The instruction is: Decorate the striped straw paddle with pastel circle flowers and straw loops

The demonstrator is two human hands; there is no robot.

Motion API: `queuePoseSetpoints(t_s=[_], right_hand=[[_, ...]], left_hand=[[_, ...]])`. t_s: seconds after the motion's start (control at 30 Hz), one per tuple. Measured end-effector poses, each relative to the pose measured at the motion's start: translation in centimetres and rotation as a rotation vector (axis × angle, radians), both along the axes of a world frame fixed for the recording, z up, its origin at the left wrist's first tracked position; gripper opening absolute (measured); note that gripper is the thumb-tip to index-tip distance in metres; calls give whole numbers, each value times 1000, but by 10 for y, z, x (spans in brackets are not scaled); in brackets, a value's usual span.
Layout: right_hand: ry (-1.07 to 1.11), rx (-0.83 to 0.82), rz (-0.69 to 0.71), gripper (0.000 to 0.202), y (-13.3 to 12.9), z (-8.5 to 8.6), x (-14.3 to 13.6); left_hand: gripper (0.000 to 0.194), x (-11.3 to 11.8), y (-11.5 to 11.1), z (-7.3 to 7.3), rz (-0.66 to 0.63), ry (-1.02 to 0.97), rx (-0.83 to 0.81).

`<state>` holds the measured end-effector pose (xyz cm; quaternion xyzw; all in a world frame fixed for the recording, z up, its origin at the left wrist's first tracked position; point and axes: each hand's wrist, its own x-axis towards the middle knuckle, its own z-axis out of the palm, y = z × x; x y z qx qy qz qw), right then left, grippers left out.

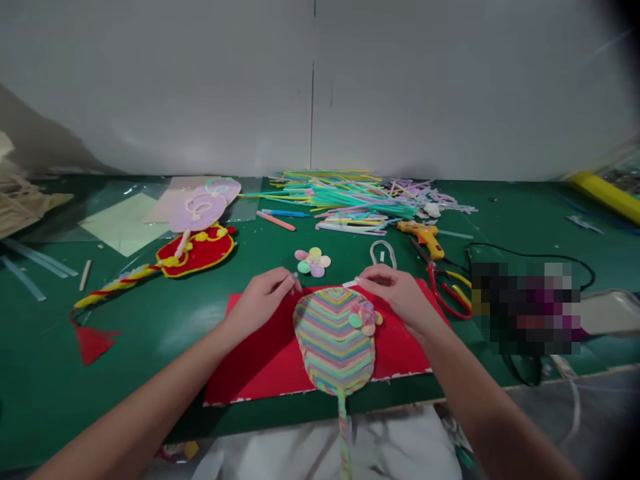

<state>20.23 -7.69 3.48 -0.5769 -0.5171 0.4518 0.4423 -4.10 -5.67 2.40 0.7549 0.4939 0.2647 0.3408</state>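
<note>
A striped pastel pipe-cleaner fan (pixel 335 340) with a twisted handle lies on a red sheet (pixel 260 353), its handle reaching past the table edge. A small pastel flower (pixel 364 316) sits on the fan's right side. My right hand (pixel 400 293) pinches a small white strip (pixel 350 284) just above the fan's top edge. At the fan's upper left, my left hand (pixel 265 297) has its fingers drawn together; whatever is between them, if anything, is hidden. Beyond both hands lies a loose flower of pastel discs (pixel 313 262). A grey loop of cord (pixel 383 255) rests behind my right hand.
Pipe cleaners (pixel 345 197) are heaped at the back. A yellow glue gun (pixel 423 237) and red-handled pliers (pixel 447 293) lie to the right, near a black cable (pixel 530 255). A red fan (pixel 195 257) with a tassel and two purple discs (pixel 200 208) are left. Two pens (pixel 277 221) lie behind.
</note>
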Motion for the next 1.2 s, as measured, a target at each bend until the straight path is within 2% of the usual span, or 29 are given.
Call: queuePoseSetpoints(t_s=[0.1, 0.2, 0.37, 0.47, 0.53, 0.63, 0.73, 0.83, 0.9, 1.07, 1.2], right_hand=[[-36, -44, 2, 18, 9, -4, -9], [-100, -11, 9, 15, 10, -10, -17], [-165, 52, 16, 12, 5, -19, -21], [-208, 61, 9, 12, 2, -23, -19], [-233, 43, 17, 11, 0, -24, -17], [-244, -1, 33, 12, -3, -23, -17], [-242, -36, 22, 12, -6, -22, -22], [-262, -46, -12, 12, -8, -22, -26], [-271, -44, -24, 14, -9, -23, -28], [-303, -32, -26, 16, -9, -22, -30], [-347, -4, -11, 15, -9, -22, -29]], left_hand=[[30, 1, 1, 0, -55, 12, -24], [24, 10, 7, -1, -97, 49, 10], [15, 30, 12, 2, -86, 160, 183], [20, 37, 2, 2, -39, 307, 336], [23, 36, -7, -2, -58, 395, 402], [22, 30, -15, -9, -77, 380, 357], [21, 22, -10, -15, -30, 286, 271], [19, 19, -3, -16, -16, 248, 278], [19, 19, -4, -15, -62, 266, 358], [25, 25, -17, -15, -256, 364, 686], [27, 30, -23, -18, -310, 458, 755]])
